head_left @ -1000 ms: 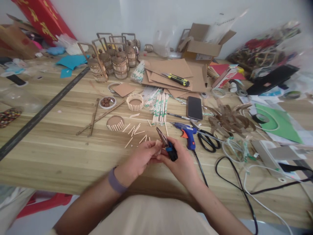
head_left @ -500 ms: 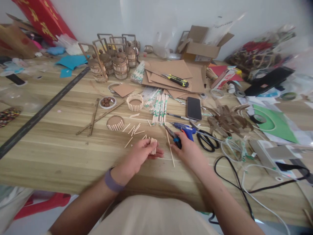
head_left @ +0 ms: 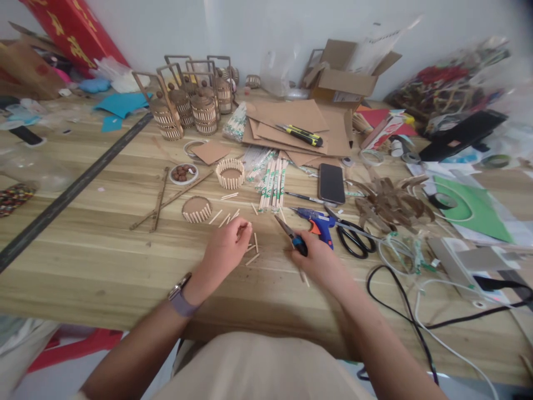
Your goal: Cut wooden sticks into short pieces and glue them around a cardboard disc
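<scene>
My left hand [head_left: 228, 244] is closed just above the short stick pieces [head_left: 252, 258]; a pale tip shows at its fingertips, too small to name. Dark pliers with a blue part [head_left: 296, 240] are held in my right hand [head_left: 318, 256], their jaws pointing up and left. A long thin stick [head_left: 305, 278] lies partly hidden beneath that hand. Left of my hands sits a round cardboard base edged with sticks [head_left: 196, 210], and behind it a fuller stick ring [head_left: 230, 174]. Wrapped chopsticks [head_left: 272, 184] lie beyond the pliers.
A blue glue gun [head_left: 318, 222], black-handled scissors [head_left: 356, 239] and a phone [head_left: 331, 183] lie to the right, with cables [head_left: 400, 300] nearer. Cardboard sheets [head_left: 291, 125], two cutters and several lidded baskets [head_left: 205, 115] stand or lie behind. A dark strip [head_left: 75, 186] crosses the left.
My left hand has turned over and moved left and up; the bundle of short sticks is no longer seen in it. More short pieces show on the table. The pliers have shifted slightly left.
</scene>
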Tool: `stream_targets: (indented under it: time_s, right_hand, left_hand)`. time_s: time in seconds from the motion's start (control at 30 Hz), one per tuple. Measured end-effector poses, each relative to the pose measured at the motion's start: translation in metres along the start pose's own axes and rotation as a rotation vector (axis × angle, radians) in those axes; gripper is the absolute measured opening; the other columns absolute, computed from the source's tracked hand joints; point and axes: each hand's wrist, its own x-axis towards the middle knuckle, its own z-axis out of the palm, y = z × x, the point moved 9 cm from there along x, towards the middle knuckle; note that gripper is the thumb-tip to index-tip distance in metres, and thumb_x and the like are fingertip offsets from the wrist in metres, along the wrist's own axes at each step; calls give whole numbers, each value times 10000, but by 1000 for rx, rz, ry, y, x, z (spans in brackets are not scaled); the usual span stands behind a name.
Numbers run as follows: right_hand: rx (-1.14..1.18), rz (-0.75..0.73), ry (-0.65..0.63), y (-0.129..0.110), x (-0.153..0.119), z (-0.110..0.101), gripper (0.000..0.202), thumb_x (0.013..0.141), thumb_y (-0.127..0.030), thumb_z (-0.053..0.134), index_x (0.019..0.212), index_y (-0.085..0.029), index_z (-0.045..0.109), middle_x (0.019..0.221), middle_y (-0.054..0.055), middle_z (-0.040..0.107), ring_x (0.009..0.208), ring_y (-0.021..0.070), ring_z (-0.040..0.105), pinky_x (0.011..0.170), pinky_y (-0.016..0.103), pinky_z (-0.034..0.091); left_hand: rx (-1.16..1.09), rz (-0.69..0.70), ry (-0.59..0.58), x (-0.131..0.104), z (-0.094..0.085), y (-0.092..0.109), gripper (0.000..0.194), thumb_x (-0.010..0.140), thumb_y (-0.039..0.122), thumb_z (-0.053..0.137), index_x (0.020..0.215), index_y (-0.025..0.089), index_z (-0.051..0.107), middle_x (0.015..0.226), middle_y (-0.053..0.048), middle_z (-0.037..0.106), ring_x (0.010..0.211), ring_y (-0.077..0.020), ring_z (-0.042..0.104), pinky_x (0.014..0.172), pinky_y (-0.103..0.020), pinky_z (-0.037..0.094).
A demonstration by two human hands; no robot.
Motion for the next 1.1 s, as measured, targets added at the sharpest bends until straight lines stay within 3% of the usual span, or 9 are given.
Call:
stream_targets:
  time_s: [0.2, 0.3, 0.37, 0.47, 0.53, 0.7, 0.8, 0.93, 1.1]
  right_hand:
    - [385, -111, 9, -10, -10, -22, 185, 780, -272, 532, 935, -214, 616, 751, -13, 635, 686, 174, 580, 648, 275, 460]
    - [587, -106, 45, -14, -13, -30, 183, 783, -347, 577, 918, -225, 597, 738, -23, 575, 666, 157, 526, 622, 264, 432]
    - [714, -106, 64, -19, -13, -32, 201, 790, -368, 593, 930, -224, 584, 726, -31, 534, 647, 147, 492, 594, 253, 407]
    - [863, -138, 94, -32, -11, -36, 180, 794, -355, 594, 913, -223, 567, 735, -35, 520, 658, 141, 482, 600, 251, 400]
    - [926, -163, 108, -40, -9, -37, 152, 793, -332, 600, 889, -223, 556, 735, -40, 513, 663, 136, 481, 611, 250, 402]
    - [1036, -154, 101, -48, -6, -29, 180, 800, -348, 621, 879, -228, 514, 711, -56, 503, 634, 129, 504, 602, 254, 424]
    - [1037, -137, 92, -46, -5, -24, 222, 801, -385, 618, 917, -227, 512, 709, -54, 524, 617, 136, 536, 598, 268, 445]
    - [840, -124, 164, -37, -11, -22, 377, 778, -431, 661, 1066, -218, 543, 842, 4, 608, 669, 159, 567, 629, 299, 470]
    - [528, -233, 246, -43, -28, -24, 465, 713, -345, 778, 1119, -241, 577, 999, 53, 622, 919, 242, 606, 794, 367, 507]
  left_hand:
    - [101, 245, 158, 2, -14, 26, 84, 878, 210, 542, 838, 213, 616, 973, -64, 719, 1008, -248, 639, 933, -377, 455]
    - [17, 254, 207, -3, -22, 34, 66, 874, 220, 554, 850, 222, 616, 1066, -62, 715, 1157, -256, 594, 1033, -402, 415]
    - [-139, 157, 94, -5, -13, 33, 95, 893, 289, 552, 908, 219, 615, 1065, -65, 725, 1122, -252, 624, 958, -381, 468]
    - [-492, -13, -281, -15, 25, 36, 214, 897, 412, 565, 924, 204, 601, 982, -64, 755, 964, -234, 692, 817, -332, 510]
    - [-672, -77, -433, -23, 42, 43, 259, 887, 453, 579, 896, 195, 599, 938, -61, 767, 945, -230, 702, 847, -334, 500]
    - [-811, -132, -462, -26, 52, 45, 343, 842, 515, 639, 912, 181, 664, 879, -52, 772, 953, -245, 701, 904, -354, 472]
    - [-822, -161, -470, -27, 54, 43, 365, 822, 532, 656, 888, 175, 691, 835, -48, 766, 895, -238, 700, 866, -343, 476]
    - [-888, -234, -395, -24, 51, 33, 392, 776, 561, 697, 815, 171, 669, 745, -25, 727, 809, -202, 676, 789, -308, 479]
    - [-1074, -373, -297, -22, 55, 17, 458, 679, 554, 800, 837, 151, 649, 758, -40, 709, 756, -186, 665, 681, -275, 488]
